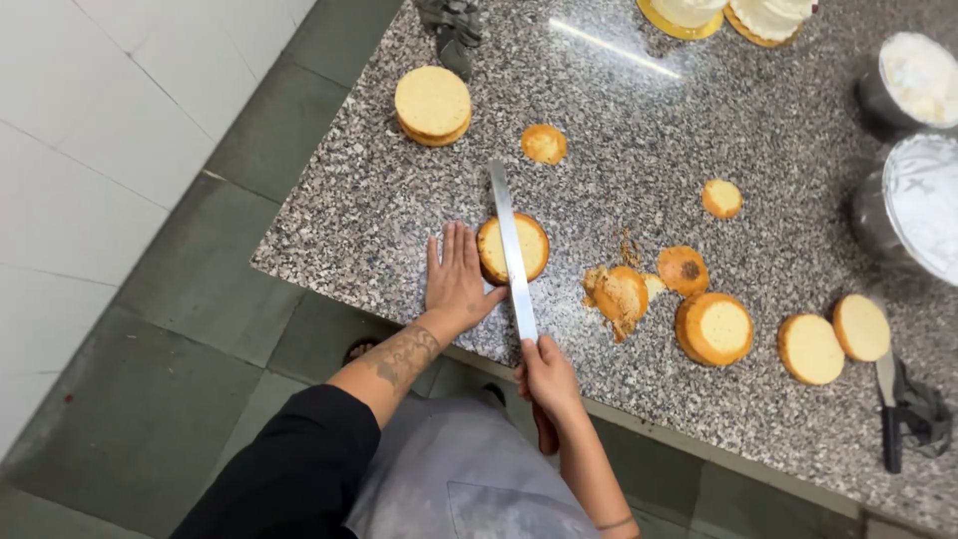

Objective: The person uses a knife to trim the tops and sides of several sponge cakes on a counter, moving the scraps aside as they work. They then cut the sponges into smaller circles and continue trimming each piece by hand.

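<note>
Fingers of the left hand [457, 279] are lying flat and spread on the granite counter [639, 100], touching the left edge of the small round sponge cake [534, 250], while the right hand [547, 374] is closing around the handle of the long knife [509, 235], whose blade is resting across the cake's top and pointing toward 12 o'clock. That cake is sitting near the counter's front edge. As I judge it, the flat fingers are staying close to the blade, so a slip sideways could nick them, and an uneven push could tear the layer or shove it off the edge. At 3 o'clock a crumbled piece [617, 294] and several trimmed rounds [715, 328] are crowding the sweep of the blade. At 11 o'clock a taller sponge stack [432, 104] is standing well apart, and two metal bowls [913, 200] are waiting at 2 o'clock.
</note>
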